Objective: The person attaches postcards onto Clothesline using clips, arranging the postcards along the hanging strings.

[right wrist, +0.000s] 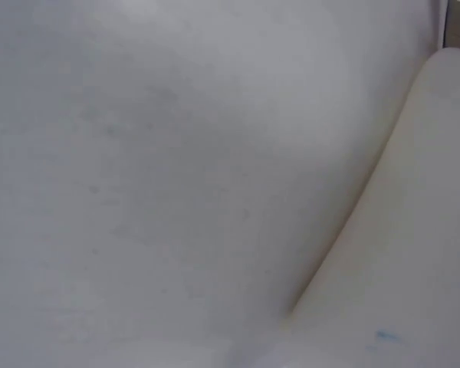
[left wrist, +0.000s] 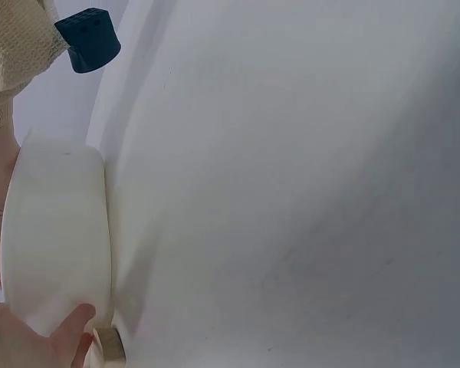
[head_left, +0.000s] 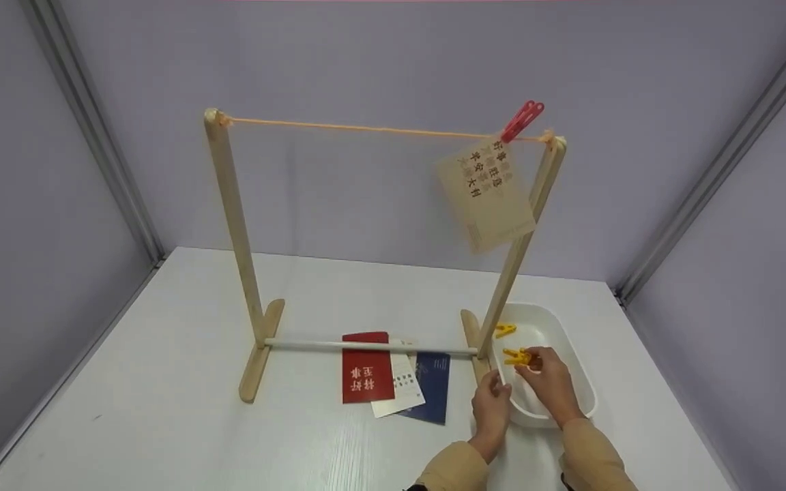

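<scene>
My right hand [head_left: 551,382] pinches a yellow clothespin [head_left: 517,356] over the white tray [head_left: 587,382]. Another yellow clothespin [head_left: 505,330] lies inside the tray near its back left. At the tray's front left side, my left hand [head_left: 492,409] has its fingers by the outer wall, close to the stand's right foot. In the left wrist view that hand [left wrist: 38,341] is beside the white tray [left wrist: 57,222]. The right wrist view shows the tray's outer wall [right wrist: 414,215], but not the right hand's fingers.
A wooden stand [head_left: 235,218] holds an orange string [head_left: 366,128]. A red clothespin [head_left: 521,123] clips a beige card [head_left: 488,194] near its right end. Under and before the lower bar lie a red card [head_left: 367,375], a white card [head_left: 393,407] and a blue card [head_left: 436,389].
</scene>
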`<move>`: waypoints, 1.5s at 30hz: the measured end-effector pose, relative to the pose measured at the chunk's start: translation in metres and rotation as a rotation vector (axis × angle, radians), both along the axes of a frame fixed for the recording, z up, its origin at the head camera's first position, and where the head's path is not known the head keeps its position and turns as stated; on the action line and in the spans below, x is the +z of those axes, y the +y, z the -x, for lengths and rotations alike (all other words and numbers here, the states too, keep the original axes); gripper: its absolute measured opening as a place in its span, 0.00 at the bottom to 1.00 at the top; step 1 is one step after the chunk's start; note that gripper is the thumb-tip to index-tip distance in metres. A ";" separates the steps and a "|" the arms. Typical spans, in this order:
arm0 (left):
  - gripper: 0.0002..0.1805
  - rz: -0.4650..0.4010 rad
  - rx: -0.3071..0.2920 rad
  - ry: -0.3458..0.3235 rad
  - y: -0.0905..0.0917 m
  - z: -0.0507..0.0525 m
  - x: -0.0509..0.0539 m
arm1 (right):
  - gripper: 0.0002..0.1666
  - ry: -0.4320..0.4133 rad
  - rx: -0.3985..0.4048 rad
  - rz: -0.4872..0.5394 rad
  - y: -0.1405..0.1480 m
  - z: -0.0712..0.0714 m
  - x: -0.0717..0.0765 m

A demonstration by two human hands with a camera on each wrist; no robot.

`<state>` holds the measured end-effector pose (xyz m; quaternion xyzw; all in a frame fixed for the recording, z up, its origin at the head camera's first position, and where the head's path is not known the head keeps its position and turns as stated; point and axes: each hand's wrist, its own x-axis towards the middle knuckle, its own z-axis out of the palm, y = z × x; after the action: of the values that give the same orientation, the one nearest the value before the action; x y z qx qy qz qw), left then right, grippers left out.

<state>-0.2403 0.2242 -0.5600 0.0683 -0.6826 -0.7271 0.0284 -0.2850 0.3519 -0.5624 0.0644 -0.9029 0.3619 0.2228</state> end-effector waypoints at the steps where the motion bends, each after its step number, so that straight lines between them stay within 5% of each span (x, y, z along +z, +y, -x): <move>1: 0.15 -0.001 0.002 -0.009 0.000 0.000 0.000 | 0.19 0.001 -0.003 0.002 -0.001 -0.001 0.000; 9: 0.15 -0.007 -0.004 -0.008 -0.007 -0.001 -0.003 | 0.18 -0.021 -0.020 0.043 -0.006 -0.003 0.001; 17: 0.17 0.045 -0.011 0.095 -0.034 0.006 0.004 | 0.18 0.033 -0.022 0.056 -0.008 -0.005 0.009; 23: 0.15 0.111 0.018 0.194 -0.067 0.022 0.006 | 0.19 0.076 -0.029 0.075 -0.011 -0.009 0.014; 29: 0.16 0.132 -0.046 0.225 -0.110 0.035 0.010 | 0.21 0.275 0.010 0.101 -0.020 -0.016 0.013; 34: 0.16 0.188 -0.115 0.298 -0.160 0.046 0.009 | 0.20 0.346 -0.004 0.209 -0.031 -0.028 0.017; 38: 0.13 0.398 -0.204 0.348 -0.204 0.051 0.008 | 0.20 0.353 -0.009 0.333 -0.043 -0.040 0.022; 45: 0.13 1.044 -0.495 0.386 -0.264 0.049 0.009 | 0.19 0.333 0.039 0.433 -0.072 -0.060 0.041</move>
<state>-0.2895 -0.0399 -0.5515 -0.2483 -0.9271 -0.2805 0.0112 -0.2254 0.2795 -0.5213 0.0912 -0.7541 0.5352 0.3696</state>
